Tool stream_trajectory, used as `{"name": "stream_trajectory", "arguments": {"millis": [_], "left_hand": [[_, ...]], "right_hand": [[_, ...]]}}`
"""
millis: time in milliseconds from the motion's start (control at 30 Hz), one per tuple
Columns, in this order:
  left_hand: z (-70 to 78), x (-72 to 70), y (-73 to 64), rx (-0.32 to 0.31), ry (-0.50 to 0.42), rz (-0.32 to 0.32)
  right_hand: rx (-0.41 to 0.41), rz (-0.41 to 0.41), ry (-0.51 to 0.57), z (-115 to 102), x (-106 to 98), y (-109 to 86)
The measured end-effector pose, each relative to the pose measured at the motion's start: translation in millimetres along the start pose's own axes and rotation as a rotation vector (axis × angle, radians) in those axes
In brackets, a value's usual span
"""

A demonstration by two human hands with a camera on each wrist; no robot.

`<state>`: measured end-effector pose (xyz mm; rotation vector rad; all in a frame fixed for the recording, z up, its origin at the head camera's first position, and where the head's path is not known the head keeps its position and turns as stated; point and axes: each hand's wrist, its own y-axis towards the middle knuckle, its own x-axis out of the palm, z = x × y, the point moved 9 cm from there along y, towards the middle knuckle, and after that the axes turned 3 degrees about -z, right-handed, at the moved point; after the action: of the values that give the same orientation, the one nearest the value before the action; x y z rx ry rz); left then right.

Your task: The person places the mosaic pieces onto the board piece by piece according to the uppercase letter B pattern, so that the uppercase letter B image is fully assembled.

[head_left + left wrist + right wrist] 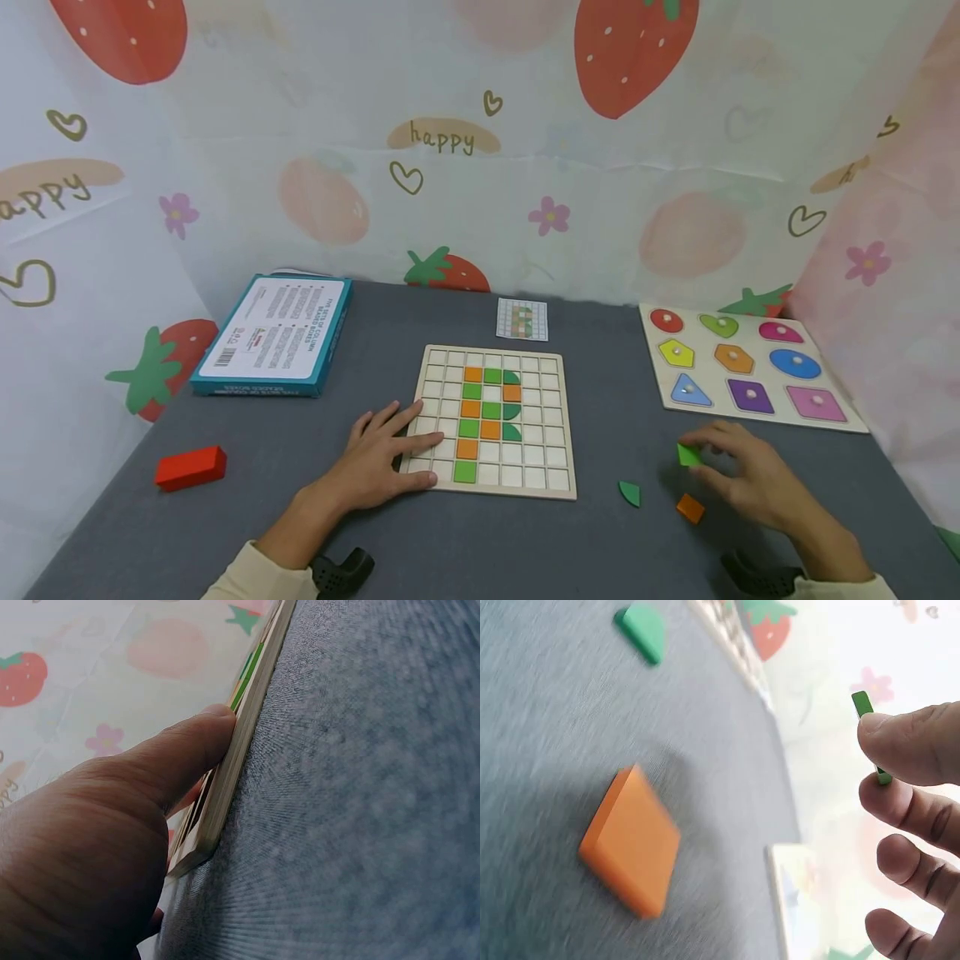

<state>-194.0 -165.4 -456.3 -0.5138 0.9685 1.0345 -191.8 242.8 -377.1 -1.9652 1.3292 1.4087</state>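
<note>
My right hand (750,479) pinches a light green square tile (687,455) between thumb and fingertips, above the table on the right. In the right wrist view that tile (862,703) is seen edge-on. Just below the hand lies an orange square tile (690,508), with a dark green quarter-round tile (630,493) to its left. My left hand (378,467) rests with spread fingers on the left side of a wooden grid board (557,417). Orange, light green and dark green tiles sit in the board's middle columns. The left wrist view has the thumb (187,750) against the board's edge.
A small printed pattern card (522,320) lies behind the board. At back right is a knobbed shape puzzle (701,392). On the left are a teal box (285,333) and a red block (191,468). A printed curtain (450,217) hangs behind the grey table (525,550).
</note>
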Motion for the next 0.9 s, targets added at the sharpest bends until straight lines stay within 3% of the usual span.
{"name": "stream_trajectory", "arguments": {"millis": [367,900], "left_hand": [[0.7,-0.7,-0.5,0.007,0.009,0.001],[1.2,-0.9,-0.5,0.003,0.0,0.003]], "right_hand": [[-0.102,0.104,0.049,-41.0,-11.5,12.4],[-0.185,0.128,0.131,-78.8,-8.3,30.5]]}}
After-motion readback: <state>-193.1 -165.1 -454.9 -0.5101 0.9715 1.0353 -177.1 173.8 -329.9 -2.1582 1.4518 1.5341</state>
